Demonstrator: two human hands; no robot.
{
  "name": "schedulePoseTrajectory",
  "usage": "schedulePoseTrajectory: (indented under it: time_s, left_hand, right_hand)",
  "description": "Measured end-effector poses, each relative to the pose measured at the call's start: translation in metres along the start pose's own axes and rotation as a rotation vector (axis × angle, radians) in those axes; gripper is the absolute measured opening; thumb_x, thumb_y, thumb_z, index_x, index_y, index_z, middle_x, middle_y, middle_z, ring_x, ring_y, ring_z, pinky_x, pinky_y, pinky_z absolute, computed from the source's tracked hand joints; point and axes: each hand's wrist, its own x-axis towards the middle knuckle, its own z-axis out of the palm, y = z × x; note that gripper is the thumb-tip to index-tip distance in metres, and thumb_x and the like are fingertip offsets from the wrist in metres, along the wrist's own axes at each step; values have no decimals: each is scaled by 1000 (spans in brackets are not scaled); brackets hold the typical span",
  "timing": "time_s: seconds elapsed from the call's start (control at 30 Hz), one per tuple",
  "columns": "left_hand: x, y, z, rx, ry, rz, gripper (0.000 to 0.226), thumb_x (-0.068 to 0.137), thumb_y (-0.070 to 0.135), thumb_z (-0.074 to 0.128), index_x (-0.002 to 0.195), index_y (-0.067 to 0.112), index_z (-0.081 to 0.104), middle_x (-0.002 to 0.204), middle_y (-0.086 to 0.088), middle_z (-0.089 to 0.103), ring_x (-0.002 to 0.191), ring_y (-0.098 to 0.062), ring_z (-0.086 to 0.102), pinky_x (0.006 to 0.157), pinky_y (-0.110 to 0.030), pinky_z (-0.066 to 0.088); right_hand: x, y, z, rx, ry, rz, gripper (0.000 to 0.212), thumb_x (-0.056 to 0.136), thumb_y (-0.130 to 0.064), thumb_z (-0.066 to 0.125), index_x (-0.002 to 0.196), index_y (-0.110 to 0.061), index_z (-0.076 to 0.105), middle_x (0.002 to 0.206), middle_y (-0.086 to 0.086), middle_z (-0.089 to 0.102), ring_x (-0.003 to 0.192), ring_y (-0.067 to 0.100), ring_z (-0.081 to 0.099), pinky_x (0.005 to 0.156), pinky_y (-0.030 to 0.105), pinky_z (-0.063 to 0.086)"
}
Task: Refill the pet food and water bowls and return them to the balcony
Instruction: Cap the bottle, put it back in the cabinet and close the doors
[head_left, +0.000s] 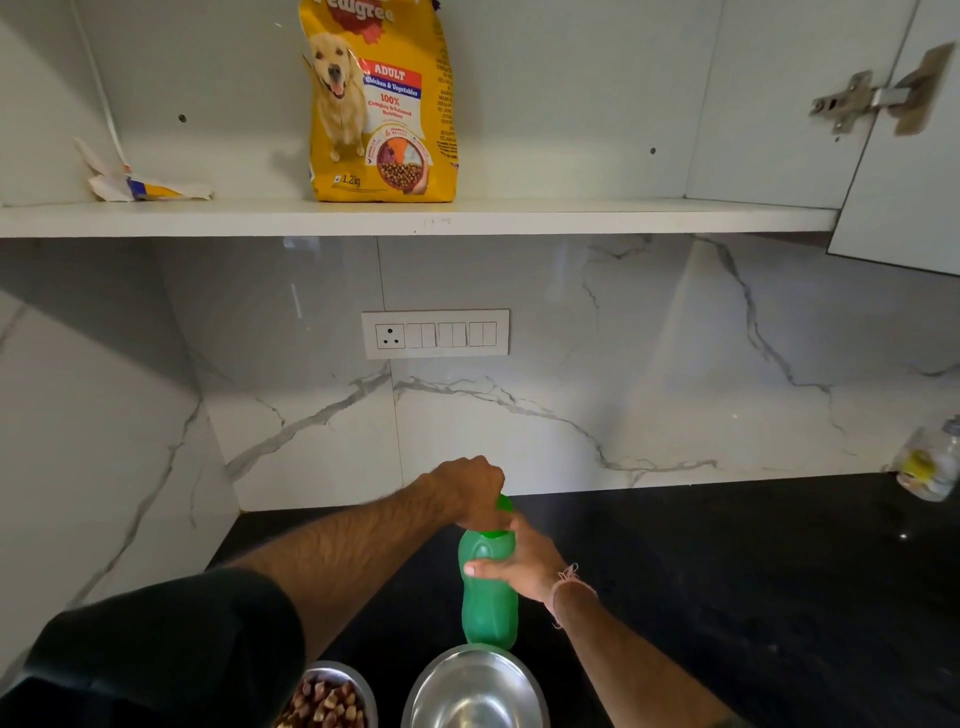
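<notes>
A green plastic bottle (488, 608) stands upright on the black counter (753, 597). My right hand (524, 564) grips its upper body. My left hand (472, 493) is closed over the green cap at the top. In front of the bottle sits a steel bowl (475, 691) with nothing visible in it. To its left, a second steel bowl (332, 699) holds brown kibble, partly cut off by the frame edge. A yellow dog-food bag (382, 104) stands upright on the white cabinet shelf (571, 215) above.
A torn wrapper (140, 184) lies at the shelf's left. The cabinet door (904, 197) hangs open at upper right. A switch panel (436, 332) is set in the marble backsplash. A clear jar (930, 465) stands at the counter's far right. A wall bounds the left.
</notes>
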Motion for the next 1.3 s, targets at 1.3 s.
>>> schedulePoseTrajectory:
  time_s: [1.3]
  left_hand:
    - [6,-2,14,-288,-16,58,51,86,33,72,130,14,59,122,-6,64,104,-21,63,81,-28,56]
  right_hand:
    - [-3,-2,2,44,0,-14,81,66,-44,93,136,-33,53,119,-12,68,110,12,66,99,31,54]
